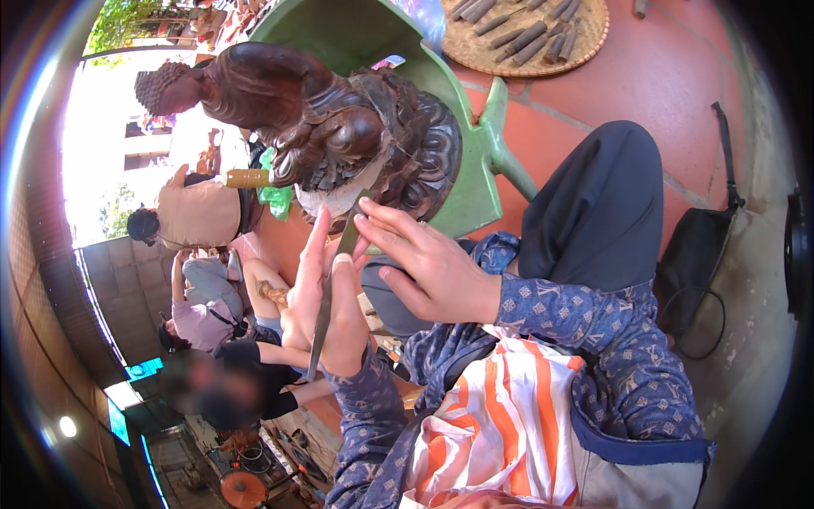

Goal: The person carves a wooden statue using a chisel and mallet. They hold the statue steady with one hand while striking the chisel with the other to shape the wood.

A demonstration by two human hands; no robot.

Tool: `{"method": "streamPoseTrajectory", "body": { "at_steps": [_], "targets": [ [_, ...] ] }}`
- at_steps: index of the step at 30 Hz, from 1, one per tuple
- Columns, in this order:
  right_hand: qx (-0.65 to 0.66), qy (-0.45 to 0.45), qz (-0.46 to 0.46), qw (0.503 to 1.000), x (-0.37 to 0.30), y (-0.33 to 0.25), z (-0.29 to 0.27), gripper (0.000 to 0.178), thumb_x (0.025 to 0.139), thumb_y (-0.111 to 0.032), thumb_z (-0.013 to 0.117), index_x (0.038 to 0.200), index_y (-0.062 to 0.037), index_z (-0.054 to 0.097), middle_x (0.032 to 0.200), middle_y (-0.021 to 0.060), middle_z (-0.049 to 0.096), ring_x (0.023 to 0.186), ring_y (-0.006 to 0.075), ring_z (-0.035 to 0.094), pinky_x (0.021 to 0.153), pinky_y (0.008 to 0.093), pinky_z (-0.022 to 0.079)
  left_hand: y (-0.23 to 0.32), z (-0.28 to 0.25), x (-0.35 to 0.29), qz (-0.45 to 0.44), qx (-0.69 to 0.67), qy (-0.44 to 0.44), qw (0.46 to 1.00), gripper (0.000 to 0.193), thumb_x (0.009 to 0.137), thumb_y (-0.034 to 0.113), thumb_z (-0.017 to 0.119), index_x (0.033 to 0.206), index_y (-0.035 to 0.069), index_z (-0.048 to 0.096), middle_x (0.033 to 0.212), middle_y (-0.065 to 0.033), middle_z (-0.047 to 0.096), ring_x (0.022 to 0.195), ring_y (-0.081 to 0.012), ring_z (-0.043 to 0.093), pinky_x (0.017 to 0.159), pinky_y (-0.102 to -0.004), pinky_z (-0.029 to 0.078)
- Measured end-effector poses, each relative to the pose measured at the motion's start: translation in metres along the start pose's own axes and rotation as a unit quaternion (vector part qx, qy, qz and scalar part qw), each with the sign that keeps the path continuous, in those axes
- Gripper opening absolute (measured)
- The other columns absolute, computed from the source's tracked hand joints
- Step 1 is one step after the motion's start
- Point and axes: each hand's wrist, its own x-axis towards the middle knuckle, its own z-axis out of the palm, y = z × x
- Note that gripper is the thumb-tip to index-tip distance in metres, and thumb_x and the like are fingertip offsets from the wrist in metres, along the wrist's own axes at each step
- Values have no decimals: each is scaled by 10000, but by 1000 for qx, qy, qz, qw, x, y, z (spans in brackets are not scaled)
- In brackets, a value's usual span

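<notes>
Ard the hands: dark carved seated statue (292, 110) at 11 o'c, v. near, its head twd 10 o'c, the base end of it closest to the fingers. Green stand (483, 170) behind & beside it, ~12–1 o'c. Round woven tray (485, 58) w/ a spread of dark sticks (530, 36) further off at 1 o'c, on red floor tiles (678, 110). Bent knee in dk trousers (598, 182) at 2 o'c, btwn hands & that side's floor. Black bag (697, 254) past it at 3 o'c, well apart. Green plastic bag (274, 193) ~10 o'c, nr the statue; co-worker in tan top (199, 212) beyond; 2 more ppl at 8–9 o'c, one in lilac (193, 324), one in black (246, 373). Orange disc (243, 489) down at 7 o'c

L hand (343, 314): fingers closed narrow on a long flat dk tool (323, 316), thumb pressed over it; its ends pt approx 12 & 6 o'c. R hand (445, 273): fingers loosely bent, part spread, tips at the tool's upper end, seemingly touching; thumb free. That upper end overlaps the statue's base in view; can't tell if they touch
</notes>
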Motion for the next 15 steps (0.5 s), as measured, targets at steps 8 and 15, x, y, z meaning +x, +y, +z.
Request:
{"method": "streamPoseTrajectory", "body": {
  "at_steps": [8,15],
  "targets": [
    [6,6,0,1000,-1,3,0,662,830,-34,597,1447,28,364,1485,258,336,1299,432,450,1038,433,429,-3,2,2,-2,-22,-7,1000,465,917,-53,449,1380,-92,464,1021,-167,666,940,-228,697,848,-281,560],
    [2,-7,-3,1000,-2,2,-1,684,829,-43,603,1459,22,344,1489,258,331,1287,424,467,1027,430,441,0,-4,-1,3,-12,-32,999,480,929,-56,439,1408,-84,426,1090,-198,668,1042,-232,663,912,-322,542]
  ]
}}
